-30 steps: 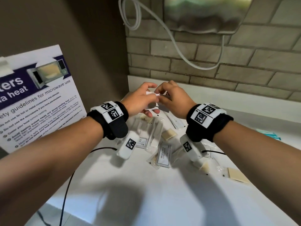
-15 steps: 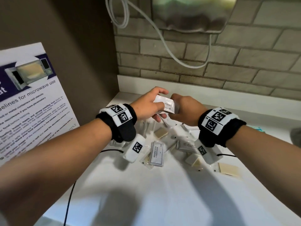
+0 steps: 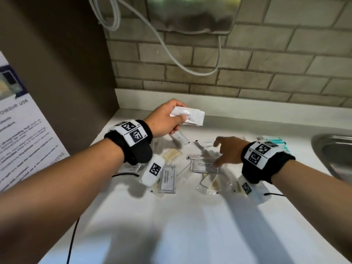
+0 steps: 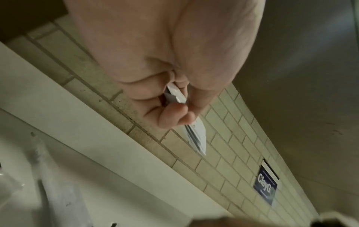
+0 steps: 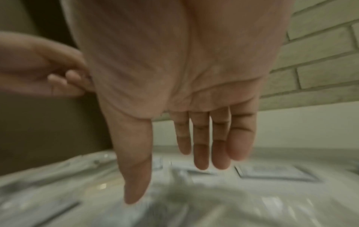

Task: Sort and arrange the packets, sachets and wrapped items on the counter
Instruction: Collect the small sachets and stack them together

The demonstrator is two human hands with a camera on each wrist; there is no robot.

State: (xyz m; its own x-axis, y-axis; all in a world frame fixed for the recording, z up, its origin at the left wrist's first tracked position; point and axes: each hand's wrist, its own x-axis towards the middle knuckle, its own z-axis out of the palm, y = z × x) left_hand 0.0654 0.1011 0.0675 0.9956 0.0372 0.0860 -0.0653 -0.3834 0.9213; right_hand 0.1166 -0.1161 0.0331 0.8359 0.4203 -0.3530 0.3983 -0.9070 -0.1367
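Sachets (image 3: 187,116), white, flat, several stacked: held by the left hand (image 3: 163,119) above the far left corner of the desk (image 3: 190,225), thumb on top and fingers curled beneath, a pinch across one short end. Judged very light, thin and limp, with slick film likely to slide within the stack; best taken across the flat faces near an end or the middle, with even pressure. Right hand (image 3: 227,151), empty, fingers straight and spread, hovers low over a labelled packet (image 3: 204,166) in the loose scatter at mid-desk; contact cannot be told. Another labelled packet (image 3: 167,179) lies just left of it, a tan square sachet (image 3: 171,154) beyond. The left wrist view alone shows the stack edge-on, with several thin layers; the head view alone shows the scatter's layout and the sink (image 3: 335,155) at the right edge.
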